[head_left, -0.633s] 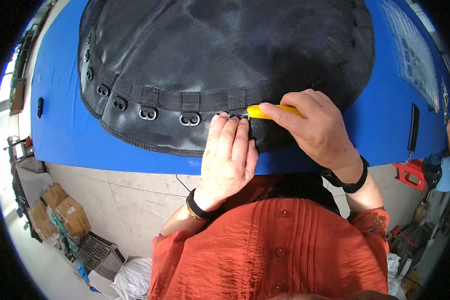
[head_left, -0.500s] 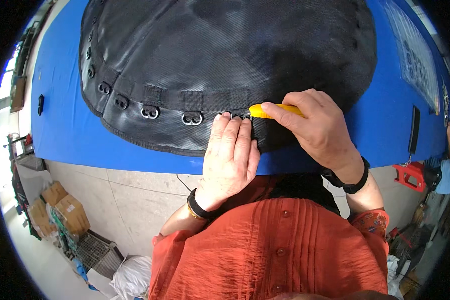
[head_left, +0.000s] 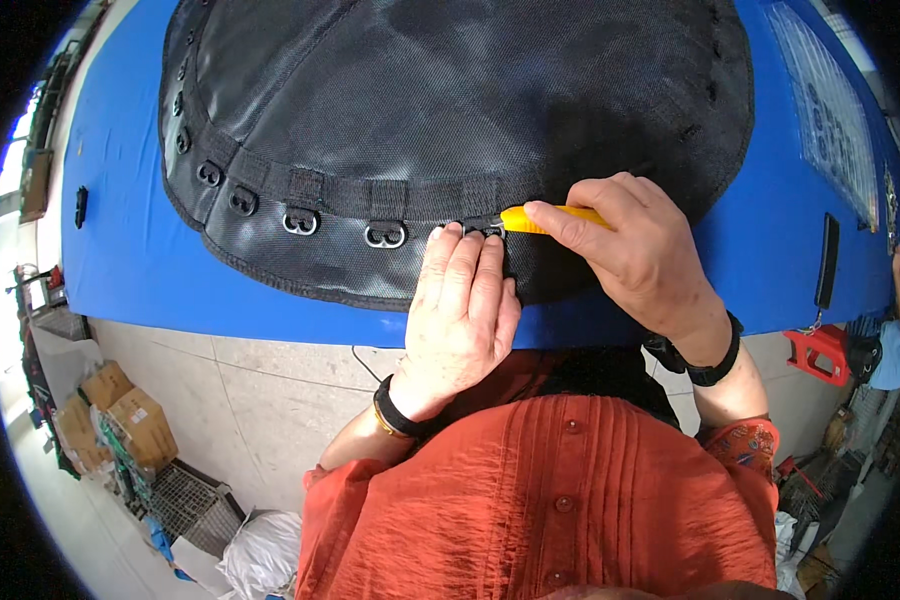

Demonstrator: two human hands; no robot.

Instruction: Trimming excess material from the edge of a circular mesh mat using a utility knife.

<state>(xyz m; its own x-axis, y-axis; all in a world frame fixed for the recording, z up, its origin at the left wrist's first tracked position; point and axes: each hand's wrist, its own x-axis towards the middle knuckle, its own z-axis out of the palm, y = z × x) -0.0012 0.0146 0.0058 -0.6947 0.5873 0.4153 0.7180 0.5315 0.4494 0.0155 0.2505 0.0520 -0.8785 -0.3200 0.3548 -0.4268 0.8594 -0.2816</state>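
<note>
A large black woven mat with a rounded edge lies over the table. Along its sewn webbing band run several metal rings with black plastic inserts, such as the ring just left of my fingers. My left hand rests on the mat's near border, fingers stretched out and side by side, their tips at a partly hidden ring. My right hand is closed around a yellow utility knife. The knife's front end points left and meets the webbing at that ring, beside my left fingertips; its very tip is hard to make out.
The mat lies on a blue table. A clear plastic sheet, a black strip and a red tool are at the right. Cardboard boxes and a wire crate stand on the floor at the left.
</note>
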